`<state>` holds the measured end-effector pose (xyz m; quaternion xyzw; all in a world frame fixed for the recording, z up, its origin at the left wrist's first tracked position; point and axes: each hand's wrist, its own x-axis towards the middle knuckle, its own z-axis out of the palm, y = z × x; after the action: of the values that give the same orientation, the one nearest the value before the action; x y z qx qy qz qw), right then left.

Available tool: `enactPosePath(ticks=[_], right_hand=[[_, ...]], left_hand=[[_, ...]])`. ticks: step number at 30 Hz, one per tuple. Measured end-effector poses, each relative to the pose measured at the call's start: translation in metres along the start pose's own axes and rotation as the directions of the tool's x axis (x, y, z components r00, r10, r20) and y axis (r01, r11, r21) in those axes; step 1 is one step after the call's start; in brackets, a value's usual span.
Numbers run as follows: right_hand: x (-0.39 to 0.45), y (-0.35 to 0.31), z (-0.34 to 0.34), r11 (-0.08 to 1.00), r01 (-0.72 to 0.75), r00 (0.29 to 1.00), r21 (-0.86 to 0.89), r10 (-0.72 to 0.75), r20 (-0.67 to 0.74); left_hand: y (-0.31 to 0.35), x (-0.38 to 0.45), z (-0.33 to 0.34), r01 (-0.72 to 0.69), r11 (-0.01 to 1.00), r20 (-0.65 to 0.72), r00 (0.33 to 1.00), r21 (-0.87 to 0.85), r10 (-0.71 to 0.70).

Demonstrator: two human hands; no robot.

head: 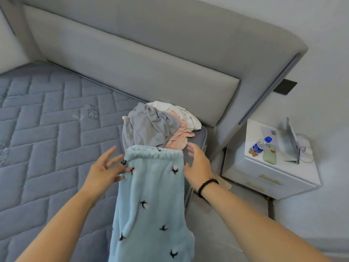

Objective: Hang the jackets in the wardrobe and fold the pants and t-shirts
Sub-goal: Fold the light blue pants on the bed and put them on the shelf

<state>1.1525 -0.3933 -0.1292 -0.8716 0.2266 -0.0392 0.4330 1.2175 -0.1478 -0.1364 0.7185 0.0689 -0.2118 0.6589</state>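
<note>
Light blue fleece pants point(151, 201) lie lengthwise along the mattress point(47, 129) edge. Left hand point(105, 171) and right hand point(198, 163) flank the waistband, fingers spread, holding nothing. Just beyond them sits a crumpled clothes pile point(158, 125).

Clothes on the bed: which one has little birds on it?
The fluffy light blue pants lying between the two hands. The grey, pink and white clothes piled behind them are all plain.

bottle point(261, 145) and laptop point(289, 141) on nightstand point(264, 178)
</note>
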Motion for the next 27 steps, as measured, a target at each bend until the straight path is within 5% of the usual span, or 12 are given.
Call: enactPosePath(ticks=[4,10,15,19,21,27], right_hand=[[-0.007,0.057,0.054,0.977,-0.188,0.981,0.102,0.183,0.057],[-0.080,0.160,0.120,0.890,-0.455,0.864,-0.027,0.448,0.229],[-0.123,0.196,0.152,0.816,-0.576,0.793,-0.056,0.573,0.207],[-0.153,0.222,0.173,0.611,-0.774,0.629,0.166,0.771,0.098],[-0.166,0.229,0.180,0.470,-0.833,0.526,0.290,0.837,0.154],[-0.195,0.242,0.190,0.281,-0.851,0.452,0.444,0.823,0.345]], left_hand=[[-0.076,0.021,0.005,0.139,0.989,-0.083,0.987,0.051,-0.134],[-0.205,-0.018,0.002,0.394,0.879,-0.295,0.903,0.270,-0.314],[-0.264,-0.049,-0.004,0.430,0.867,-0.237,0.896,0.250,-0.376],[-0.287,-0.068,-0.004,0.501,0.842,-0.296,0.850,0.199,-0.436],[-0.296,-0.072,-0.006,0.582,0.798,-0.298,0.799,0.160,-0.523],[-0.313,-0.074,-0.017,0.642,0.760,-0.235,0.758,0.104,-0.608]])
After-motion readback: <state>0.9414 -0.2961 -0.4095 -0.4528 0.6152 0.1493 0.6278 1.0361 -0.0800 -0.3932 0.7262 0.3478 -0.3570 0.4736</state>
